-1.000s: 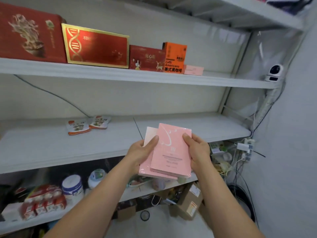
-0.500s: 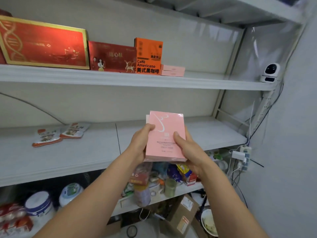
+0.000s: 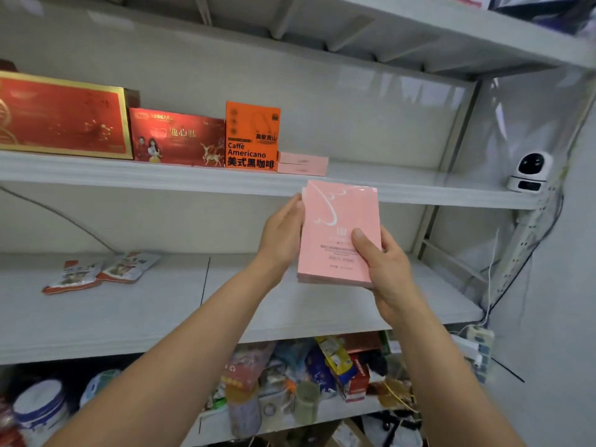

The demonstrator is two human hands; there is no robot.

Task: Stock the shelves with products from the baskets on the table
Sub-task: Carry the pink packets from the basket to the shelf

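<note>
Fingers of my right hand and left hand grip the stacked pink boxes at centre frame, by the upper shelf lip. Light, stiff, film-slick, I judge; side edges hold best.

A white dome security camera sits up and well to the right of the fingers, with clear plastic sheeting behind it. A white power strip lies lower right of them.
</note>
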